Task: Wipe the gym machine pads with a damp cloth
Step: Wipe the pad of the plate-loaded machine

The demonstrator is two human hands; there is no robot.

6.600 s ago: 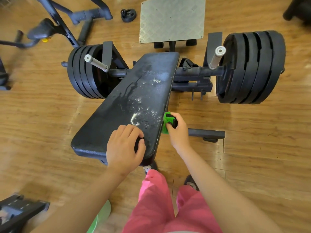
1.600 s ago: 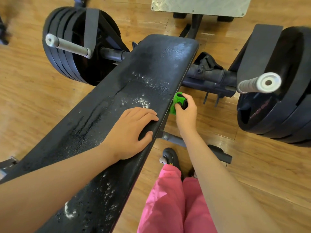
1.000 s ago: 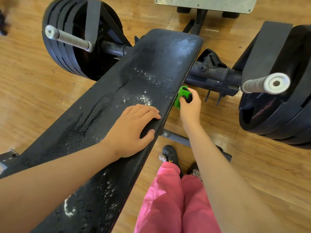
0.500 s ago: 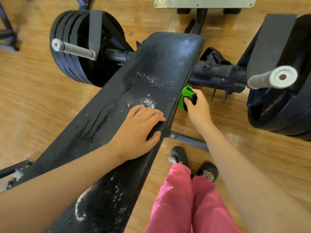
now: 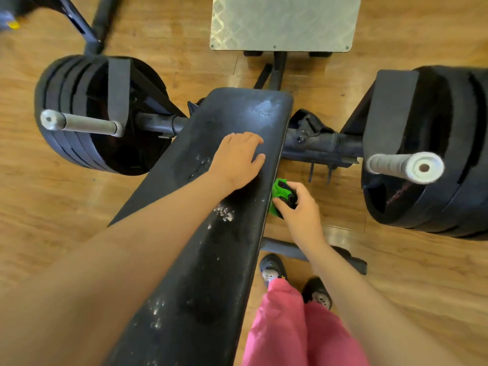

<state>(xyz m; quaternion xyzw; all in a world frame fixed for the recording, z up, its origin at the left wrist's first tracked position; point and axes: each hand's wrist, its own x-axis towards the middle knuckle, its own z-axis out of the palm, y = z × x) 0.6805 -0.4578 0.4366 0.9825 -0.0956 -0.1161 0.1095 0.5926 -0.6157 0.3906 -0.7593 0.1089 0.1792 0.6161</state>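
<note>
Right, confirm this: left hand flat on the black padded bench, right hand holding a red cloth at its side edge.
Not red: the head view shows a crumpled green cloth in the right hand. The rest stands.

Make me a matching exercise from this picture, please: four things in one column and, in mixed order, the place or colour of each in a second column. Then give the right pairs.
Things
1. left hand
2. cloth
3. metal footplate
4. trousers

Place or colour
A. pink
B. beyond the far end of the bench pad
C. resting flat on top of the bench pad
D. gripped by the right hand at the bench pad's right edge

Pairs: 1-C, 2-D, 3-B, 4-A
</note>
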